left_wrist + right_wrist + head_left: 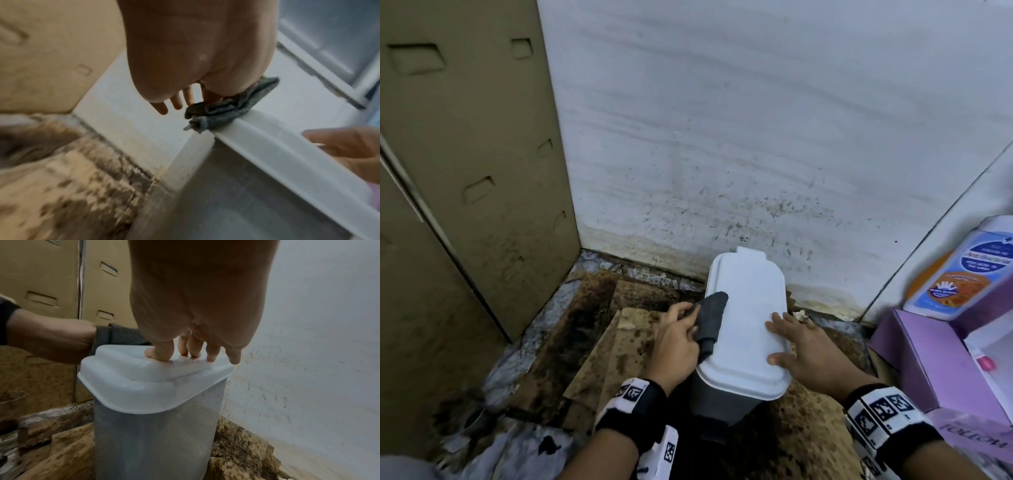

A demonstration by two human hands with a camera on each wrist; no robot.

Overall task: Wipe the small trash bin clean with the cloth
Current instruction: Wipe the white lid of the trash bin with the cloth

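Note:
A small grey trash bin [722, 404] with a white lid [750, 318] stands on stained cardboard by the white wall. My left hand [674, 339] grips a dark grey cloth [710, 313] and lays it over the lid's left edge. The left wrist view shows the cloth [230, 107] bunched on the lid rim [277, 151], pinched under my thumb side. My right hand [801, 346] rests flat on the lid's right side, fingers spread. In the right wrist view its fingertips [160, 355] press on the lid [144, 382], with the cloth [119, 335] behind.
A tan cabinet door [469, 164] stands to the left. The spattered white wall [756, 137] is right behind the bin. Purple boxes [935, 359] and a hand-wash bottle [959, 270] crowd the right side. Dirty cardboard [599, 346] covers the floor.

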